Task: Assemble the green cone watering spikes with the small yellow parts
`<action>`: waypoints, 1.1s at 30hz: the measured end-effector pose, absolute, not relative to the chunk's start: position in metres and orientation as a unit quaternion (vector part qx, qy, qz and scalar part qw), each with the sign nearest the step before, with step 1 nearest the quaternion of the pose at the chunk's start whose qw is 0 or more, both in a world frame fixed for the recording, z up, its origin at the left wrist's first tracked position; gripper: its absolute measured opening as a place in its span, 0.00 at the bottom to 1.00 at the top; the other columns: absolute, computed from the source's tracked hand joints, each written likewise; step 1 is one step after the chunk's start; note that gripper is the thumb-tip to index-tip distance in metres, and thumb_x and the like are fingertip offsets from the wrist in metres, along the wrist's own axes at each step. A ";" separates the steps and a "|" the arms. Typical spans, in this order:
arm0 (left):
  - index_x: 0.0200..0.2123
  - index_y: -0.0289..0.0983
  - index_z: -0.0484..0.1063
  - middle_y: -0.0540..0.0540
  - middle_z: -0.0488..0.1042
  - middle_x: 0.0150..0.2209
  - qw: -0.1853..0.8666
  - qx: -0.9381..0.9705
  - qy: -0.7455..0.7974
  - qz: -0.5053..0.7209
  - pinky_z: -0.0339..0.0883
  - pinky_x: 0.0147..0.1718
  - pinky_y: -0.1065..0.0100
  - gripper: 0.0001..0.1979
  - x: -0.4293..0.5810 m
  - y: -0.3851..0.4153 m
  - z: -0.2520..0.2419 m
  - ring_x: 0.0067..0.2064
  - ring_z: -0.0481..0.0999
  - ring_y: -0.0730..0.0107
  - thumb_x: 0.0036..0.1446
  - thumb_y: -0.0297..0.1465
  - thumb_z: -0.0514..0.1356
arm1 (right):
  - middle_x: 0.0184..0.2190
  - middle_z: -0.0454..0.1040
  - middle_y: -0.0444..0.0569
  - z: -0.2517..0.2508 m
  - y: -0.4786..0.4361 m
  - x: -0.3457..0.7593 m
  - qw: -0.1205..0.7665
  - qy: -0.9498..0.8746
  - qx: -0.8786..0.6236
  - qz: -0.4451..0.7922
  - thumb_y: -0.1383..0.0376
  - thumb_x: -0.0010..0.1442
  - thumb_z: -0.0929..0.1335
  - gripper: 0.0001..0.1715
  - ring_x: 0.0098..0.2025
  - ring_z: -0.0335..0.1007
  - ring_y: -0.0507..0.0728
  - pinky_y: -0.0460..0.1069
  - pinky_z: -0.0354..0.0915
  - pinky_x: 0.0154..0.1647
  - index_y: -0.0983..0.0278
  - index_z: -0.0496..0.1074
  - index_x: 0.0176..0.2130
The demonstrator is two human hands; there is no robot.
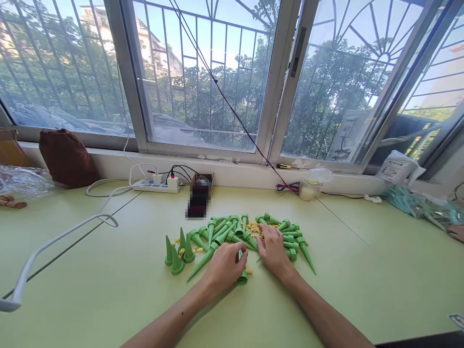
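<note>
Green tapered plastic cones with ribbed collars (211, 232): loose heap, middle of the pale yellow-green tabletop (108, 290); four upright green cones (177, 263) at its left. Small yellow pieces (253, 226): scattered among the heap. Left hand (225, 263): fingers curled, over a near green cone (241, 280); cannot tell whether it grips. Right hand (273, 247): thumb and forefinger apart, at the yellow pieces. Far left: white power strip (161, 189), brown cloth bag (67, 159).

Shows bare left hand (225, 265) and bare right hand (272, 247), with slim forearms (319, 307) uncovered to the edge of view, narrowing toward the wrists (209, 286). Bears one small spot (182, 313) on the left forearm (168, 319).
</note>
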State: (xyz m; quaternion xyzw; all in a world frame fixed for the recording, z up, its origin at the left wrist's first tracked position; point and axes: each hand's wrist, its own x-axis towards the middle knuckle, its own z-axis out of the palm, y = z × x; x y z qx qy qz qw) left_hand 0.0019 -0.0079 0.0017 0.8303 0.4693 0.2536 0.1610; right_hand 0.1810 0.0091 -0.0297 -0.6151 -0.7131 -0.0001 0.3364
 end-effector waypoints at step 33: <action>0.30 0.37 0.76 0.49 0.70 0.21 0.162 0.835 0.465 0.245 0.55 0.27 0.69 0.15 0.003 -0.013 0.008 0.24 0.65 0.70 0.62 0.32 0.51 | 0.53 0.74 0.59 -0.035 0.013 0.187 0.318 -0.703 -0.636 0.016 0.71 0.61 0.62 0.30 0.55 0.68 0.64 0.60 0.50 0.62 0.67 0.64 0.62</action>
